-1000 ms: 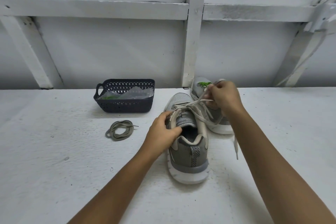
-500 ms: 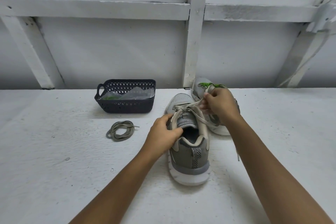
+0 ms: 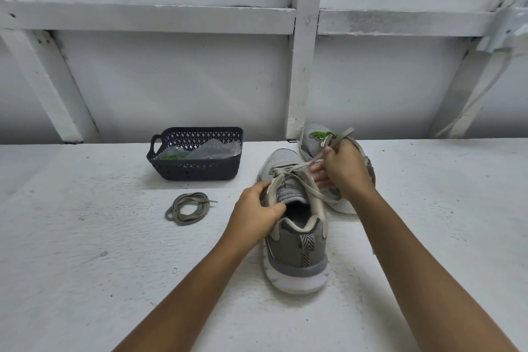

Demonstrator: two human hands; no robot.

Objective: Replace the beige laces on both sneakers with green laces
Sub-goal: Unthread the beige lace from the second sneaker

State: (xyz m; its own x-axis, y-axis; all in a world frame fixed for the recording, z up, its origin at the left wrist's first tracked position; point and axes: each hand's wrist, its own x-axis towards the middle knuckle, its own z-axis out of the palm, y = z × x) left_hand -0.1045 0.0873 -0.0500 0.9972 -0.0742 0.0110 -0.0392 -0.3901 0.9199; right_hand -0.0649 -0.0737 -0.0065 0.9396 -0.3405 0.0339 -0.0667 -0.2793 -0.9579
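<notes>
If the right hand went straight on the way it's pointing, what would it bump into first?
Probably the far sneaker with the green lace, just beyond the right hand, which pinches a beige lace. Depth is hard to judge.

Soft, cool, even light fell from above; the basket (image 3: 197,171) threw a faint shadow forward on the white table (image 3: 85,266). At the edges the beams (image 3: 143,18) bowed (wide-angle lens), and the upper-right corner was smeared.

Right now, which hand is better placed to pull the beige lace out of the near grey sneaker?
Right. The right hand pinches the beige flat lace above the near grey mesh sneaker; the left hand grips its collar, steadying it.
</notes>
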